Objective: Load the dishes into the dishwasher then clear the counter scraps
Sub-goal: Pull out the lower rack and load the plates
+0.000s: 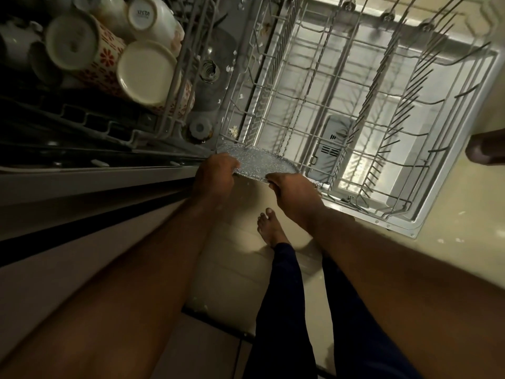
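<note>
Loading is under way, not finished. Left hand and right hand both grip the near edge of a speckled grey plate, fingers curled on it. The plate sits at the closest corner of the lower rack, which stretches beyond the hands with no other dish visible. The upper rack, beyond the left hand, carries upturned mugs. The counter is not seen, so the scraps are judged outstanding.

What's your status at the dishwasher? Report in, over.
Both gripping: left hand, right hand. The speckled plate held at the lower rack near corner, not yet slotted. Nothing seen blocking.
</note>
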